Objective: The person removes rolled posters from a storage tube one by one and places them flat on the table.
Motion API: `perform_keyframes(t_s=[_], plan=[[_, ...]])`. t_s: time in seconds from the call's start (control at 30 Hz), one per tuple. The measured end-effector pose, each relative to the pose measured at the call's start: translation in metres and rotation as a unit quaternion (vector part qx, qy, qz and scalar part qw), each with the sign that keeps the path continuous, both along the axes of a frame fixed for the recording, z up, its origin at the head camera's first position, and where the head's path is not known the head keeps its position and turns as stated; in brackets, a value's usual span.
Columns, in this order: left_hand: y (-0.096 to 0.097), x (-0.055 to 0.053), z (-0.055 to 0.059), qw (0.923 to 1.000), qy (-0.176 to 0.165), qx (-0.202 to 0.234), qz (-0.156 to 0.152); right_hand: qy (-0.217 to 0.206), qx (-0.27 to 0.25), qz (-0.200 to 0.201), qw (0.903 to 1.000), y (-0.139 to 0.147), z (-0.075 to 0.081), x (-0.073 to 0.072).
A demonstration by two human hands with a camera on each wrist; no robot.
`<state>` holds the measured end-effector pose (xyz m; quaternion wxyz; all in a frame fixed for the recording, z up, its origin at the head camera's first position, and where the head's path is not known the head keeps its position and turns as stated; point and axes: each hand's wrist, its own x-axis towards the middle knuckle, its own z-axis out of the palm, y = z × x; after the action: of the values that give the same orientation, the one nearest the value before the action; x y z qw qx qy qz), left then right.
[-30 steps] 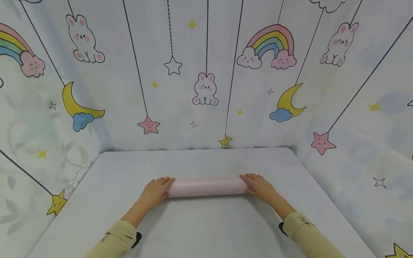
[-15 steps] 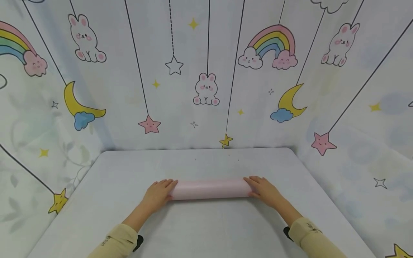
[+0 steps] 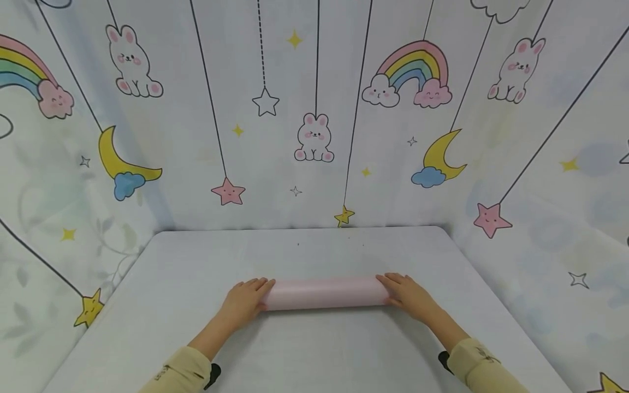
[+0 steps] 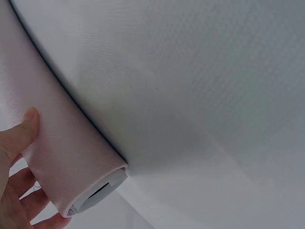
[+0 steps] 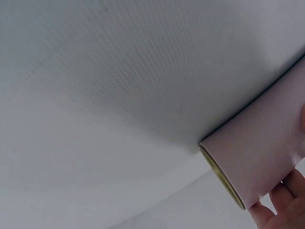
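Left grip (image 3: 243, 302) and right grip (image 3: 410, 296) hold opposite ends of the pink roll (image 3: 324, 293) between them, likely keeping it level.

No txt/nos. legible; dk marks (image 3: 161, 373) on sleeves (image 3: 184, 368) too sm.

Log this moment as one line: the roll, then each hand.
pink roll: crosswise on white table | left hand: grips near left end | right hand: grips near right end

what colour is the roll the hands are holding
The roll is pale pink outside, clearest in the head view.
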<state>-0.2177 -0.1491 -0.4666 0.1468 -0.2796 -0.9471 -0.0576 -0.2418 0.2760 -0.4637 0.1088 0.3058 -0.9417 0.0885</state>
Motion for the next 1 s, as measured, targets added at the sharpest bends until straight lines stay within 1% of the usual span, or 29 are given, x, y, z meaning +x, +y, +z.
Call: perform_keyframes(t_s=[0.13, 0.27, 0.43, 0.67, 0.87, 1.0], plan=[[0.003, 0.002, 0.002, 0.9996, 0.025, -0.002, -0.014, 0.004, 0.001, 0.003, 1.0000, 0.003, 0.002, 0.002], [0.004, 0.002, 0.003, 0.9991, 0.037, -0.004, -0.019, 0.007, 0.002, 0.005, 1.0000, 0.005, 0.004, 0.004], [0.005, 0.005, 0.002, 0.9991, 0.036, -0.010, -0.020, 0.011, 0.003, 0.007, 0.9999, 0.007, 0.002, 0.005], [0.007, 0.006, 0.000, 0.9995, 0.027, -0.007, -0.016, 0.002, 0.000, -0.003, 1.0000, 0.007, 0.003, 0.011], [0.008, 0.007, 0.002, 0.9994, 0.028, -0.010, -0.015, 0.017, -0.004, -0.002, 0.9999, 0.007, 0.002, 0.012], [0.008, 0.007, 0.001, 0.9995, 0.027, -0.014, -0.010, 0.018, -0.002, -0.003, 0.9998, 0.007, 0.001, 0.011]])
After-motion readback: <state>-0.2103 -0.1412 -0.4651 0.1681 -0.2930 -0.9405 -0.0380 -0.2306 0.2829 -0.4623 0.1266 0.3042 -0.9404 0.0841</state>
